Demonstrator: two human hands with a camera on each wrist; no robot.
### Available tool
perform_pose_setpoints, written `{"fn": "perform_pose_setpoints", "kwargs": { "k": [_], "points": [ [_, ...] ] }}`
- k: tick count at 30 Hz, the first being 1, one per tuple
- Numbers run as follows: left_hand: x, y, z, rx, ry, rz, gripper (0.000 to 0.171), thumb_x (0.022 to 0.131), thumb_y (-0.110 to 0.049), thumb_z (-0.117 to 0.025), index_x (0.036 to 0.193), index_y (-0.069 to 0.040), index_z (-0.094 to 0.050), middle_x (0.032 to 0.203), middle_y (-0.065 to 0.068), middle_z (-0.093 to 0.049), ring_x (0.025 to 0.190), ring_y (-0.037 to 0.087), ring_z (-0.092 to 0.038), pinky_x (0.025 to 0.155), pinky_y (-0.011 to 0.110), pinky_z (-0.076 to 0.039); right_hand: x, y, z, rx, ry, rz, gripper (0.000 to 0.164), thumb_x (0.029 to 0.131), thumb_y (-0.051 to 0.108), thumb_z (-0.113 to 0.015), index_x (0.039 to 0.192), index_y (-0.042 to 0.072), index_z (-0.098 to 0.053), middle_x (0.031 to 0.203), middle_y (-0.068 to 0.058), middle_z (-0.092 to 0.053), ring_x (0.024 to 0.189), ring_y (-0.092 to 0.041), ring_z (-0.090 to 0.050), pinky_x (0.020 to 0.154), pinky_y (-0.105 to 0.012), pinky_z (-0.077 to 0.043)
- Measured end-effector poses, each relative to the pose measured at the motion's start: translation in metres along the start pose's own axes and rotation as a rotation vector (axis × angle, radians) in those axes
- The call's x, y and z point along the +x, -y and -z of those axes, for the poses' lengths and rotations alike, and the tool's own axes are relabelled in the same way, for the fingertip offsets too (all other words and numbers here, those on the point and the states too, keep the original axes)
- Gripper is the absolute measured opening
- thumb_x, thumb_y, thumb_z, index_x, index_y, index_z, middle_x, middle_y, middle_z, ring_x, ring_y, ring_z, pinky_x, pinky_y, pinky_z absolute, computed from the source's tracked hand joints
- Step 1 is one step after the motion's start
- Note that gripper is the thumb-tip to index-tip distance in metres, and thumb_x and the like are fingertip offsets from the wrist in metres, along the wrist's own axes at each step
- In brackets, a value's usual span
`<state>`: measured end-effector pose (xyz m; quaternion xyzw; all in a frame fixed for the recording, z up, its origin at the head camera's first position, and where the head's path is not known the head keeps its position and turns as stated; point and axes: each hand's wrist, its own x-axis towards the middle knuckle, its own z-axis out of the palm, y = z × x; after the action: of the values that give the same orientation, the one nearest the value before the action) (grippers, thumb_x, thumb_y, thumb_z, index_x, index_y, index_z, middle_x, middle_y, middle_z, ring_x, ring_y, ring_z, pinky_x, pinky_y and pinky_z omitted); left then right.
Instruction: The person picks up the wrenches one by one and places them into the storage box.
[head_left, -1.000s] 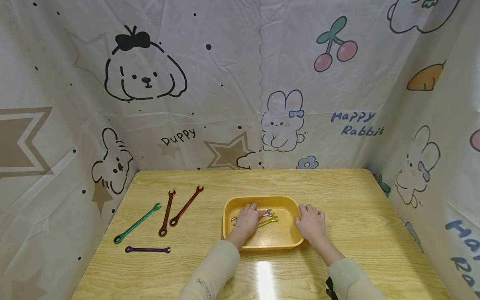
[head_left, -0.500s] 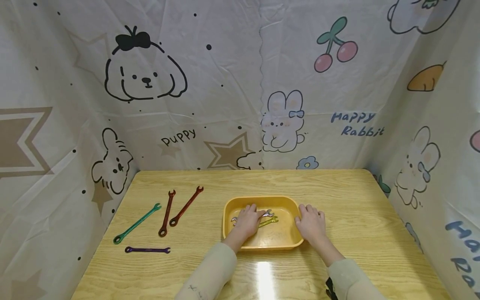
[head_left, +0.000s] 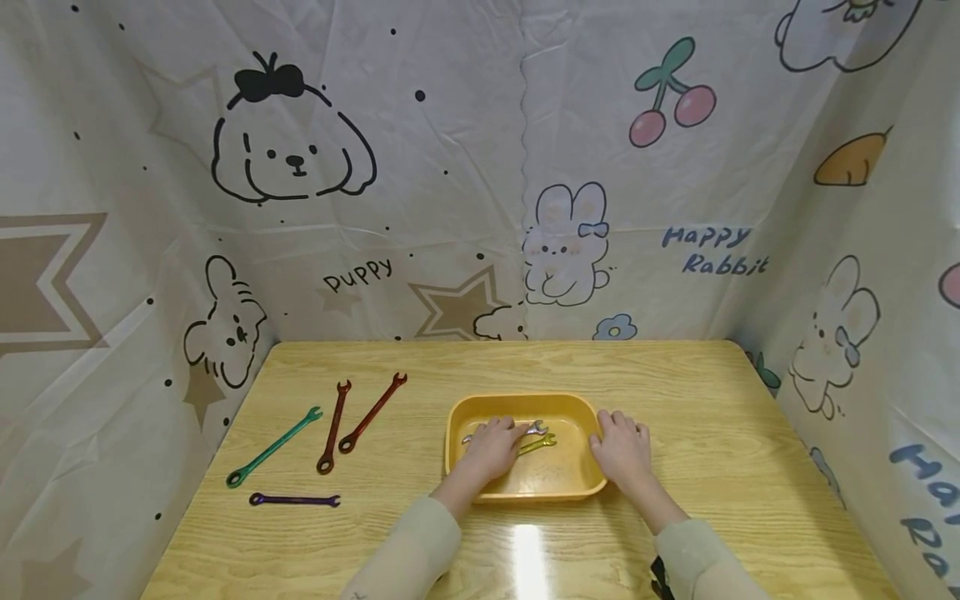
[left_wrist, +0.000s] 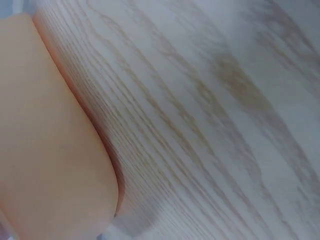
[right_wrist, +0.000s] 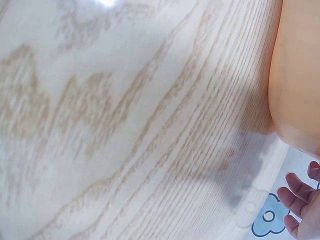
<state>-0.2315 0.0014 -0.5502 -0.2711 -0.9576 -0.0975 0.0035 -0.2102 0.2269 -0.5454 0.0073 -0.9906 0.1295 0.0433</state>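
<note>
A yellow-orange plastic tray (head_left: 573, 458) stands on the wooden table, with a silver wrench (head_left: 537, 428) and a gold-yellow wrench (head_left: 537, 444) lying crossed inside. My left hand (head_left: 491, 450) is down in the tray over these wrenches, thumb along the silver one; I cannot tell whether its hidden fingertips grip it. At the tray's right end my right hand (head_left: 624, 450) holds the rim, thumb on the inner side and fingers outside. In the right wrist view the bent fingers of the right hand (right_wrist: 302, 205) show beyond the tray wall (right_wrist: 297, 75). Only the tray wall (left_wrist: 55, 145) and tabletop fill the left wrist view.
Left of the tray lie a green wrench (head_left: 276, 447), a dark red wrench (head_left: 334, 427), a red wrench (head_left: 373, 412) and a purple wrench (head_left: 296, 500). Printed cloth (head_left: 450, 167) hangs behind the table and along both sides.
My left hand has drawn slightly back toward me inside the tray, its forearm shifting left. The right hand and the tray stay in place.
</note>
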Motion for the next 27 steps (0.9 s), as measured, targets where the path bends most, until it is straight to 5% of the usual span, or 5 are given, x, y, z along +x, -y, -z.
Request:
{"fn": "perform_pose_setpoints", "kwargs": {
  "k": [14,27],
  "points": [
    [-0.018,-0.001,0.015,-0.047,-0.084,-0.134,0.035,0.089,-0.028,-0.058,0.122,-0.017,-0.059,0.114,0.001,-0.058,0.104,0.019,-0.053,0.088,0.037,-0.042,0.000,0.000,-0.001,0.001,-0.006,0.002,0.032,0.088,0.023,-0.051,0.112,0.002,-0.052,0.105,-0.018,-0.054,0.100,-0.037,-0.050,0.090,-0.057,-0.028],
    [-0.034,0.006,0.026,-0.137,-0.183,-0.127,0.033,0.088,-0.027,-0.060,0.119,-0.015,-0.062,0.116,0.004,-0.058,0.109,0.020,-0.051,0.094,0.041,-0.037,0.000,-0.001,-0.002,0.006,0.000,0.000,0.034,0.088,0.023,-0.051,0.114,0.002,-0.052,0.107,-0.019,-0.054,0.102,-0.037,-0.049,0.091,-0.057,-0.027]
  ]
}}
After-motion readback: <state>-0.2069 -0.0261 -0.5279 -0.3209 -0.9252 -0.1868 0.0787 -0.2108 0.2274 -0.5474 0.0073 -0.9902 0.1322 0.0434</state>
